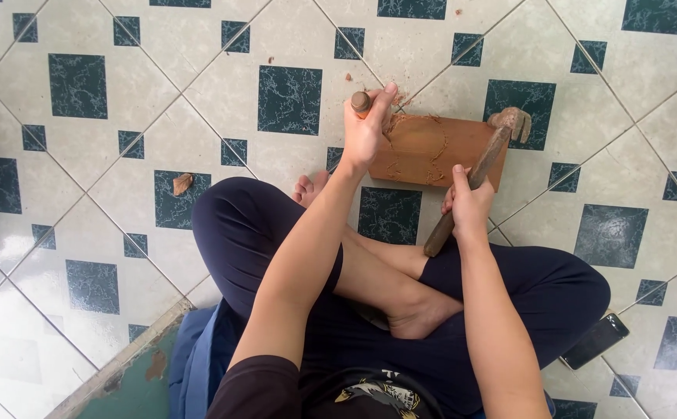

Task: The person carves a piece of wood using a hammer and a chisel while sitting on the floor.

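Seated: chisel and hammer at one wood block

Overhead, head view only. One person sits cross-legged on a tiled floor [160,101], dark trousers, bare feet tucked in front. Two hands, both busy.

Left hand [367,132]: clenched around one chisel [361,102], round wooden handle top sticking out above the fist. Blade end hidden behind the hand; whether the tip touches wood cannot be told. Fist sits at the block's left end.

Right hand [469,208]: closed around the handle of one hammer [474,180], gripped low on the shaft. Handle is dark, worn wood, slanting up and right; the head, rusty with a claw, lies over the block's far right corner.

One wood block [431,147]: reddish-brown, rectangular, flat on the floor just past the feet, between the two hands. Thin carved lines and loose shavings on its top face.

Floor: glossy pale tiles with dark teal marbled squares, large and small, thin grout lines running diagonally. A few wood chips: one bigger brown chip [182,184] on a dark square well left of the knee, small crumbs near the block's far edge.

One phone [595,341]: black, flat, on the floor by the right knee. Blue cloth [193,357] under the left thigh.
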